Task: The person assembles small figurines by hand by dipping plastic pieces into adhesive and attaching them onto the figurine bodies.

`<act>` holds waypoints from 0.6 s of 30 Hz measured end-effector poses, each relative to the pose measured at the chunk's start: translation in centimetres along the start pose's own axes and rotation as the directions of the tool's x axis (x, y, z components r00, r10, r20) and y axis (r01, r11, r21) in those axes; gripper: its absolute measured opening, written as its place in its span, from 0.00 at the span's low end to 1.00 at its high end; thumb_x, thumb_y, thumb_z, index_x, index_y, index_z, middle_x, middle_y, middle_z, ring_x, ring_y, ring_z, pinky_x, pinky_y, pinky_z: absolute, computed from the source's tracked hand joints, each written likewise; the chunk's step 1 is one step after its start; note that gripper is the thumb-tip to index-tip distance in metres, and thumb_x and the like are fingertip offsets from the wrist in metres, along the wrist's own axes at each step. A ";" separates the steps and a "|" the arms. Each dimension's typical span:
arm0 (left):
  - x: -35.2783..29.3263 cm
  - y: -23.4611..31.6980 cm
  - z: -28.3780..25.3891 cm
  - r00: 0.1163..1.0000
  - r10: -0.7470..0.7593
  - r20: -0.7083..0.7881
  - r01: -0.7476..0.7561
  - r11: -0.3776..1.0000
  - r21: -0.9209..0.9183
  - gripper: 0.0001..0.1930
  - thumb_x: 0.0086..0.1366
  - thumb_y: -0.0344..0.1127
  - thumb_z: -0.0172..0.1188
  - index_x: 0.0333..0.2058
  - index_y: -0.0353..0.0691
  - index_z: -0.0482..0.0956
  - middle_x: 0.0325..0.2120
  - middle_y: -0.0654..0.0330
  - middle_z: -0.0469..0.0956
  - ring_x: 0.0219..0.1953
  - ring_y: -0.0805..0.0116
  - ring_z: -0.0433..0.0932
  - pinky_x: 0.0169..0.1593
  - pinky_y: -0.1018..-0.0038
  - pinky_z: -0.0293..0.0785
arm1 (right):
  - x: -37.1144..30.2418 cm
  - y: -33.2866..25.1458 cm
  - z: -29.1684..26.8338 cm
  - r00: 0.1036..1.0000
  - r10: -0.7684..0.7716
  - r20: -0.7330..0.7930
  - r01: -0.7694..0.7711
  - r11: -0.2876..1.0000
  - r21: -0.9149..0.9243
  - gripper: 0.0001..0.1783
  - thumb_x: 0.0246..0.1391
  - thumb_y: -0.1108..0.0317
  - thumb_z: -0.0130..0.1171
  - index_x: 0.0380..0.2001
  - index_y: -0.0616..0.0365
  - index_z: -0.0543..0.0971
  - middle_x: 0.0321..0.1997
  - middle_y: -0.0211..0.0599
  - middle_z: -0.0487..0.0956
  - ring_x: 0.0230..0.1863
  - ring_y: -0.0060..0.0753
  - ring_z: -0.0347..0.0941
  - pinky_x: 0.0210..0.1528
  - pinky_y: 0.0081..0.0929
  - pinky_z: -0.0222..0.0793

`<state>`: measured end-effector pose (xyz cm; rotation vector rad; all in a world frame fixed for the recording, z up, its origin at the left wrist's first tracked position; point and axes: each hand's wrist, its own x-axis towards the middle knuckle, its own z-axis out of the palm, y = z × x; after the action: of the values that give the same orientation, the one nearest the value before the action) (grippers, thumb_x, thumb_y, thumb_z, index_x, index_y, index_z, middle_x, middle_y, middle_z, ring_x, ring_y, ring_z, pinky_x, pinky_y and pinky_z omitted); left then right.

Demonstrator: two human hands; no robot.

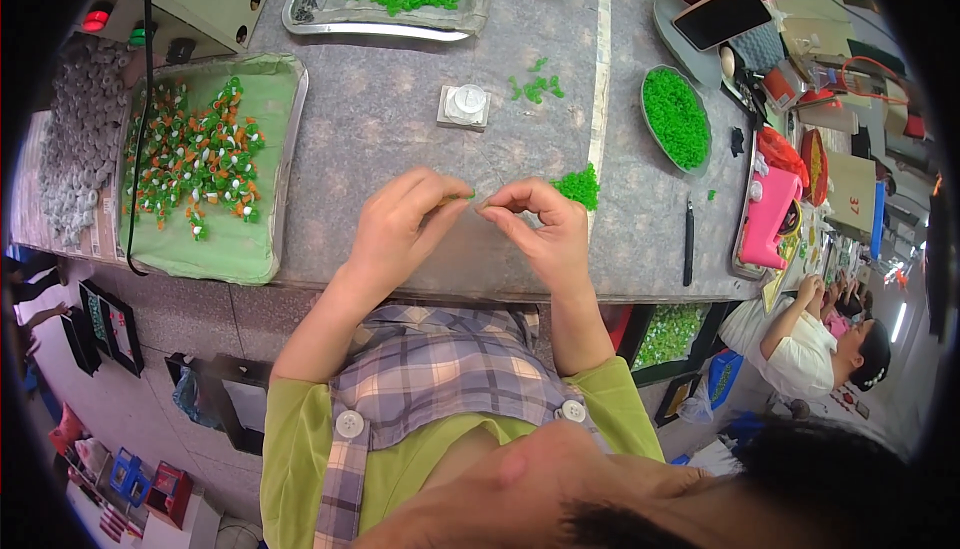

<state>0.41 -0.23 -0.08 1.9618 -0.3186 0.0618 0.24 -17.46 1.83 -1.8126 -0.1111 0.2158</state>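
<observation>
While both forearms reach over the near edge of the bench (365, 139), the left hand (405, 224) pinches a small green piece (471, 194) between thumb and fingertips, above the near half of the bench. Just beside it, the right hand (553, 237) has thumb and forefinger pressed together; whatever may sit between them is too small to make out for certain. Just beyond the right hand lies a green heap (578, 188), with a few loose green pieces (538, 87) farther toward the far edge. To their left stands a white round block (465, 105) on a square base. Toward the bench's left end, a green-lined tray (238, 255) carries green, orange and white pieces. A metal tray (385, 31) of green pieces sits by the far edge; right of the hands, a black pen-like tool (689, 241) lies close to the near edge.
</observation>
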 end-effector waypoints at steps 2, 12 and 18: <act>0.2 0.1 -0.2 0.996 0.088 0.025 -0.090 0.992 0.090 0.05 0.49 0.27 0.58 0.27 0.40 0.74 0.21 0.61 0.70 0.22 0.67 0.72 0.25 0.76 0.67 | -0.1 0.3 -0.1 1.000 0.011 -0.012 -0.011 1.000 -0.019 0.07 0.42 0.79 0.57 0.29 0.63 0.78 0.27 0.33 0.77 0.30 0.20 0.71 0.33 0.16 0.66; -0.2 0.6 0.0 0.964 -0.162 0.209 0.193 0.971 -0.139 0.05 0.52 0.30 0.57 0.29 0.37 0.74 0.23 0.60 0.72 0.22 0.70 0.71 0.24 0.77 0.67 | 0.4 0.0 0.1 0.950 -0.310 0.033 0.300 0.881 -0.366 0.10 0.40 0.80 0.56 0.30 0.61 0.77 0.27 0.37 0.77 0.29 0.31 0.73 0.31 0.21 0.67; -0.3 0.5 0.3 0.978 -0.153 0.141 0.167 0.981 -0.096 0.06 0.53 0.30 0.56 0.29 0.36 0.73 0.23 0.59 0.73 0.21 0.69 0.71 0.24 0.77 0.67 | 0.0 -0.5 0.8 0.898 -0.432 0.080 0.401 0.731 -0.553 0.15 0.39 0.82 0.55 0.35 0.60 0.76 0.28 0.40 0.77 0.29 0.35 0.73 0.30 0.25 0.68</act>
<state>-0.02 -0.61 0.23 1.8817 -0.2442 -0.1878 0.07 -16.54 2.15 -2.3166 -0.5956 -0.2191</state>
